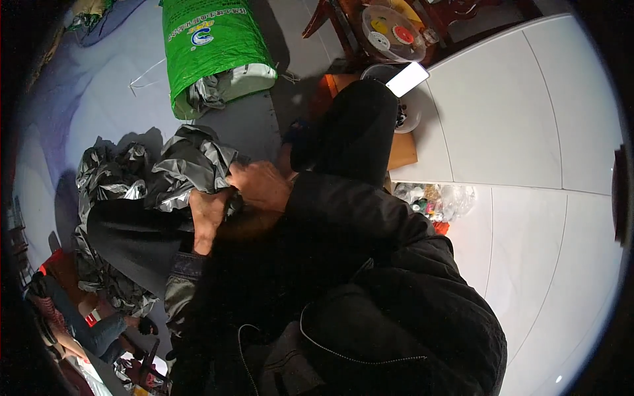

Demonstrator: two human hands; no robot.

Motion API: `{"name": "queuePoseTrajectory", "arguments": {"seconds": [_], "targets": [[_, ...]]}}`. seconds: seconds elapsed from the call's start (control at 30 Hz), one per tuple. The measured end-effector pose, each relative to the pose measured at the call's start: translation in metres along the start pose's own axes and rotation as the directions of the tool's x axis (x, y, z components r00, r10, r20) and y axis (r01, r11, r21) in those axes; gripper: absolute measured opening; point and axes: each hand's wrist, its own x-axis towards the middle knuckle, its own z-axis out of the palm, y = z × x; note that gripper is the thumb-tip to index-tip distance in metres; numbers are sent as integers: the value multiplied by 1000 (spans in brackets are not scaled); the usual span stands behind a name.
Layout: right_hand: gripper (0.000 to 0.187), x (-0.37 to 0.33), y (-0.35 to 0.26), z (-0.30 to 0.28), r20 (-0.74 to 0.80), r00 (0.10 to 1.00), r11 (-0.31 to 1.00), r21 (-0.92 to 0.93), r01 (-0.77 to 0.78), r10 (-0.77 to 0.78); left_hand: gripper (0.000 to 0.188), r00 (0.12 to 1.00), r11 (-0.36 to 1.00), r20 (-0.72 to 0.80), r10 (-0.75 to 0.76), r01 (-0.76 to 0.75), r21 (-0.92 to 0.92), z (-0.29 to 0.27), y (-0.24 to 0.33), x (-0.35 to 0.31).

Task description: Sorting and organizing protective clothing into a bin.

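A crumpled piece of shiny grey fabric (pixel 191 162) lies bunched over my lap, dark on one side and silvery where the light hits. My right hand (pixel 262 186) is closed at its right edge, fingers curled in. Just below and to the left, my left hand (pixel 207 214) is closed on the same fabric, its fingertips partly hidden in the folds. The two hands nearly meet. More of this grey material (pixel 109 175) spills down past my left knee to the floor.
Ahead lies a green woven sack (pixel 214 49) with grey material at its mouth. A white phone-like slab (pixel 407 80) rests near my right knee, by a round plastic tub (pixel 411 112). A clear bag of small items (pixel 436 201) sits right. Another person's leg (pixel 109 330) shows lower left.
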Motion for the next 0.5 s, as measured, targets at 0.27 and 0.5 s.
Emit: {"name": "queuePoseTrajectory", "arguments": {"seconds": [0.27,0.5], "targets": [[20,3,-9,-19,107,994,995,89,-38,28,20,995,995,-28,-96,95,-7,-4,19,-5],[16,0,28,37,-36,982,979,-84,184,-187,20,995,999,-98,18,-15,32,2,-21,-5]]}}
